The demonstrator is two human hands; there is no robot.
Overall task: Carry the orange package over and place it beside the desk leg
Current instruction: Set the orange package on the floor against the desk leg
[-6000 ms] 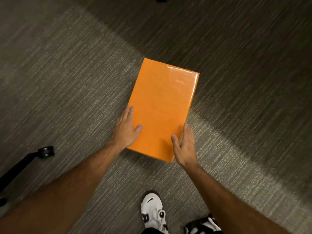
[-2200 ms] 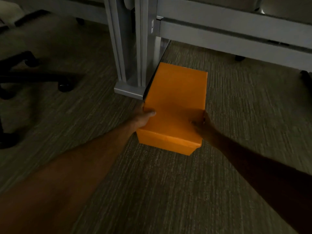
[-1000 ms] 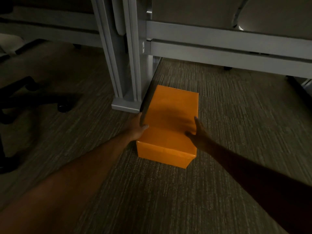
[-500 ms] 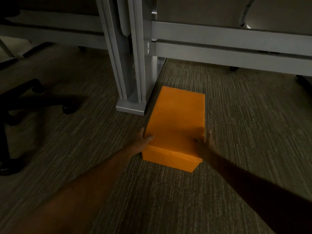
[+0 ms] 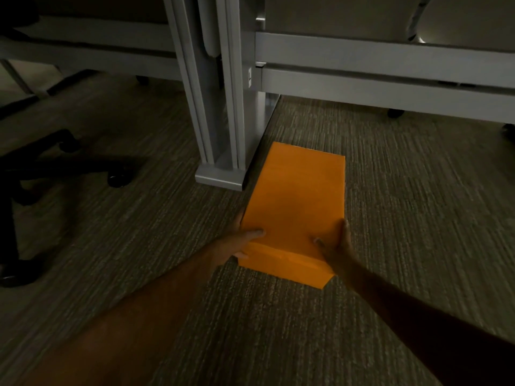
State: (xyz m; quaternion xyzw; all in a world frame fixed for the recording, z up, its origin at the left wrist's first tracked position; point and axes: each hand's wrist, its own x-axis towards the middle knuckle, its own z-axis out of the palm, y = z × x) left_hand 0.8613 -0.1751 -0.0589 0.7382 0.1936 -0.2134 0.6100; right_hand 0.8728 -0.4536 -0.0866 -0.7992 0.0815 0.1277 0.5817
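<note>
The orange package [image 5: 296, 201] is a flat rectangular box lying on the carpet, its far left corner close to the foot of the grey desk leg [image 5: 223, 151]. My left hand [image 5: 237, 242] grips its near left corner, thumb on top. My right hand [image 5: 335, 246] holds the near right edge, with the thumb on the top face. Both forearms reach in from the bottom of the view. The package's underside is hidden, so I cannot tell whether it rests fully on the floor.
A black office chair base [image 5: 53, 162] with castors stands on the left. Grey desk rails [image 5: 384, 68] run along the back. Small black castors [image 5: 395, 112] show under the right rail. Striped grey carpet [image 5: 418, 218] covers the floor.
Over the last second the package has slid slightly forward along the desk leg's right side and settled lower. Both hands have shifted to its near corners and still hold it.
</note>
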